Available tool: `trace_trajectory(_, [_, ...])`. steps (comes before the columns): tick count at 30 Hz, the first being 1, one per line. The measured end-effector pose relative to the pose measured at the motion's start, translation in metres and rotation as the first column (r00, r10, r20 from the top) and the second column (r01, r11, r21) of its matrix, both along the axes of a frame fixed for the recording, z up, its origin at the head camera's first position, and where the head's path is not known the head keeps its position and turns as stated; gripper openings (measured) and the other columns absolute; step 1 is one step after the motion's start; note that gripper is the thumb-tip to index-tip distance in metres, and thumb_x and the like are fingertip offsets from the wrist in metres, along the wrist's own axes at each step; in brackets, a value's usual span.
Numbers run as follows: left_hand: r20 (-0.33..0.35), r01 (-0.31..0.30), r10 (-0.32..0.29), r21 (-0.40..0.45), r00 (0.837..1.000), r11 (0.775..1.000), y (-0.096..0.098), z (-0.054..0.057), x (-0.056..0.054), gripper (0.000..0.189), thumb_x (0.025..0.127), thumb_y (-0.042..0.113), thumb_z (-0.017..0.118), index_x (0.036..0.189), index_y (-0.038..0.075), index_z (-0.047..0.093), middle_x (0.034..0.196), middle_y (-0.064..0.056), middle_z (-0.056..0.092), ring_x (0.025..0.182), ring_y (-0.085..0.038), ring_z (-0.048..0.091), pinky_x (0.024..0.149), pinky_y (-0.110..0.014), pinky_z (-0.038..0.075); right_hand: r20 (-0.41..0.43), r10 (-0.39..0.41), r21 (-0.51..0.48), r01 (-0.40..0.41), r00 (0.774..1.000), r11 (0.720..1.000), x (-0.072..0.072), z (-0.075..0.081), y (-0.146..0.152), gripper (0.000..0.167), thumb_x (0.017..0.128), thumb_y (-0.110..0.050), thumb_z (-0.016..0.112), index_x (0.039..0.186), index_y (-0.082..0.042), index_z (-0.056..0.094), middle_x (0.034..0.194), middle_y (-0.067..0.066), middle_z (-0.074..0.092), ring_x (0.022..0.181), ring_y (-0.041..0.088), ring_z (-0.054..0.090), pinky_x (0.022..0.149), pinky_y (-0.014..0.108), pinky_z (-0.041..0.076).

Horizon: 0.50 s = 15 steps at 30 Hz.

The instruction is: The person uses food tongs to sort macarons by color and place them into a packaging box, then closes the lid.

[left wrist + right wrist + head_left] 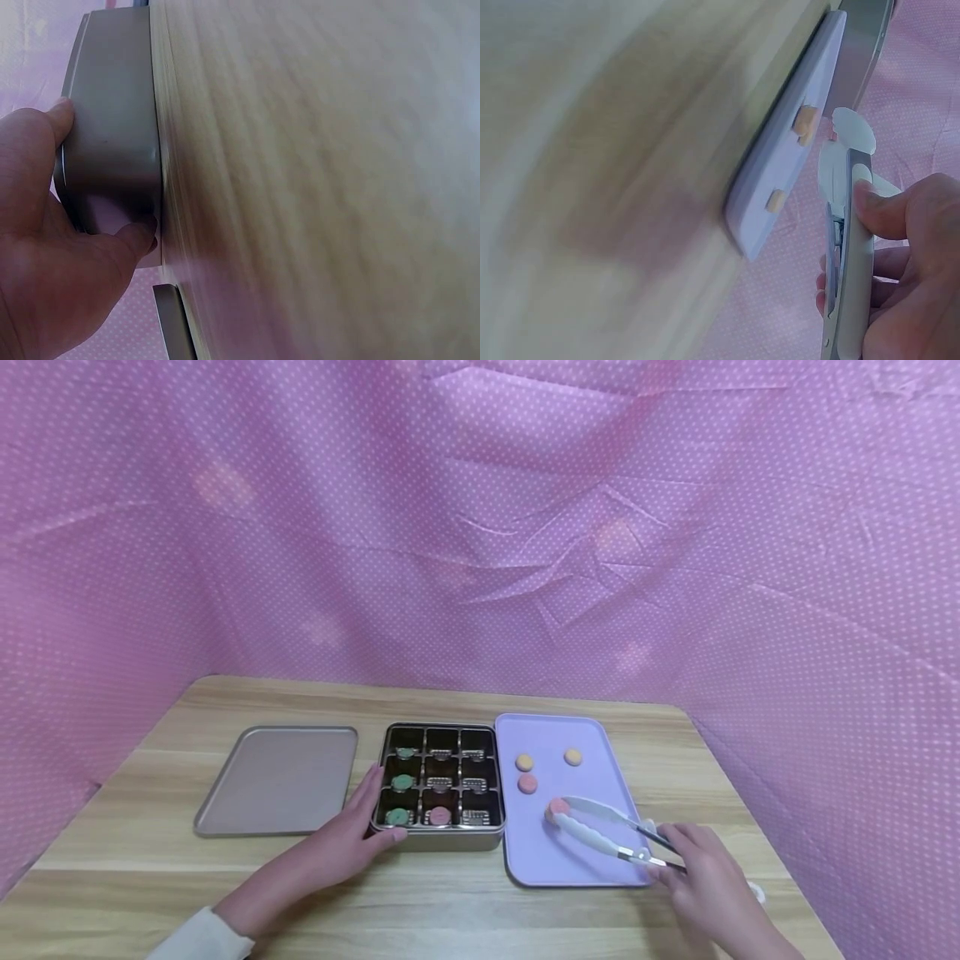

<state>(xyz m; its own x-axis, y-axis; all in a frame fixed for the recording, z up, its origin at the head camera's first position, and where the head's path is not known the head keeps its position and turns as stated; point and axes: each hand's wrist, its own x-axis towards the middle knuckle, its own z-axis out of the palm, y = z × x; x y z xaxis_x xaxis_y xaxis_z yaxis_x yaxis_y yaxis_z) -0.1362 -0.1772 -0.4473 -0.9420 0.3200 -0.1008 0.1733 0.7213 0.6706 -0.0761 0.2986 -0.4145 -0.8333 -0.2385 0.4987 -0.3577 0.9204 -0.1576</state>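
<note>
My right hand (708,881) grips white-tipped tongs (600,835), whose tips lie around a round pink cookie (557,807) over the lavender tray (570,864). Also on that tray are another pink cookie (527,783) and two yellow cookies (573,757). My left hand (341,843) holds the front left corner of a metal tin (457,841), thumb on the front wall and fingers along the left side. Inside the tin is a dark divided insert (441,758). Green cookies (402,782) sit in its left column, and a pink cookie (440,816) lies in the front middle compartment.
A flat metal lid (285,777) lies on the wooden table (405,910), left of the tin. The tray stands right beside the tin's right side. Pink dotted cloth (480,568) hangs around the table's back and sides.
</note>
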Motion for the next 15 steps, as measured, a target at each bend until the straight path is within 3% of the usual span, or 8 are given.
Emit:
trace_trajectory(9, [0.012,-0.003,0.003,-0.001,1.000,1.000,0.000,0.003,0.001,0.107,0.093,0.069,0.051,0.161,0.018,-0.014,0.168,-0.008,-0.017,0.152,-0.045,0.014,0.120,-0.061,0.018,0.003,0.056,-0.023,-0.056,0.998,0.998,-0.021,0.015,-0.021,0.054,0.065,-0.010,0.091,0.114,0.003,0.070,0.105,0.010,0.069,0.098,0.029,0.063,0.080,0.049,0.054])
trace_trajectory(15, [0.019,0.003,-0.003,-0.002,1.000,1.000,0.000,0.002,0.000,0.106,0.094,0.068,0.050,0.161,0.018,-0.014,0.168,-0.008,-0.018,0.152,-0.044,0.014,0.121,-0.061,0.017,-0.019,0.088,-0.033,-0.089,0.996,0.996,-0.035,0.023,-0.036,0.054,0.064,-0.008,0.092,0.113,0.003,0.070,0.103,0.008,0.069,0.094,0.024,0.062,0.077,0.045,0.053])
